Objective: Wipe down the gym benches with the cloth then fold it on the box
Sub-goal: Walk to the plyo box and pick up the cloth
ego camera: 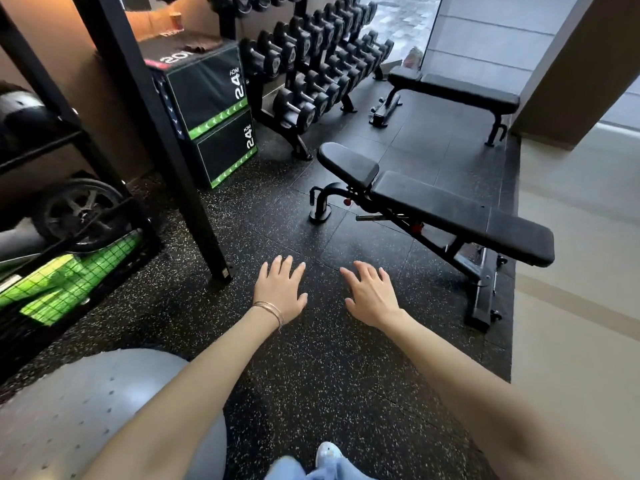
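Cloth: a dark cloth (200,47) lay crumpled on the top of the box (207,88), near its back edge, lying roughly across the box.
Direction: it sat up and to the left, well apart from both hands.
Nearer hand: the left hand (281,292), I judged.
Hands: left and right hand (372,296) both spread wide, holding nothing.
Benches: near bench (450,209) ran lengthwise toward lower right; far bench (457,90) likewise.

Two black padded benches on the rubber floor: near bench (436,209) has its head pad tilted up, far bench (457,90) lies flat. Brownish cloth (201,46) sits crumpled on the box (207,95) top – black box, green stripes.
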Available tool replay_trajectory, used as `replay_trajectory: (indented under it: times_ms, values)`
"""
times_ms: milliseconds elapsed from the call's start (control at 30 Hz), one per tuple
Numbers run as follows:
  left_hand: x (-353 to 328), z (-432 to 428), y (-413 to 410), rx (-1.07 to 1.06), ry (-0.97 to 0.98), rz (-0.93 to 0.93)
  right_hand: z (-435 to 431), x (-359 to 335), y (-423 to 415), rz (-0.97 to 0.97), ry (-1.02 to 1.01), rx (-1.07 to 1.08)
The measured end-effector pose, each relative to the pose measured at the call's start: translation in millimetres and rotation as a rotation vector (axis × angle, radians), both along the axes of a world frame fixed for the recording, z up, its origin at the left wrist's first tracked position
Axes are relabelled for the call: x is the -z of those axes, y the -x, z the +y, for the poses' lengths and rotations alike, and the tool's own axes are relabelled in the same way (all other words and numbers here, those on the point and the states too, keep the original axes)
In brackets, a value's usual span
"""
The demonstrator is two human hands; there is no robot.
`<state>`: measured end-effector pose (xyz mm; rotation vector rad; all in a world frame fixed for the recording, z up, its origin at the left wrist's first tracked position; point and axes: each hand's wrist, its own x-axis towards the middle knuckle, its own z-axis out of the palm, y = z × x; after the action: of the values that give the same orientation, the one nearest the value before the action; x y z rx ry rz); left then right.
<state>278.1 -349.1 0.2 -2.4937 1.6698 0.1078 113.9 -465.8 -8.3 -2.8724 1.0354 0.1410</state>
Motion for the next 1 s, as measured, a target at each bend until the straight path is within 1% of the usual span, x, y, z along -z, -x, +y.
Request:
replay_trajectory:
  times_ms: [100,267,467,567,733,867,1000]
  values:
    - [-3,-37,-22,0.006,-0.001,-0.013,-41,-3,-28,-0.005,0.0,-0.014]
    - [-1,-100,-81,-0.012,-0.016,-0.014,-107,2,-85,-0.011,-0.004,-0.044]
    - [6,-189,-169,0.012,-0.032,-0.018,-192,11,-165,0.022,-0.008,-0.031]
    - [2,-240,-218,0.035,-0.049,-0.018,-237,4,-213,0.022,-0.002,-0.009]
    - [-6,-321,-291,0.074,-0.024,-0.024,-304,-5,-280,-0.003,0.006,0.025]
    - [-3,-366,-330,0.092,-0.029,-0.006,-348,-1,-321,0.005,0.001,0.022]
    - [11,-403,-369,0.063,-0.047,0.029,-394,10,-360,0.046,-0.029,0.005]
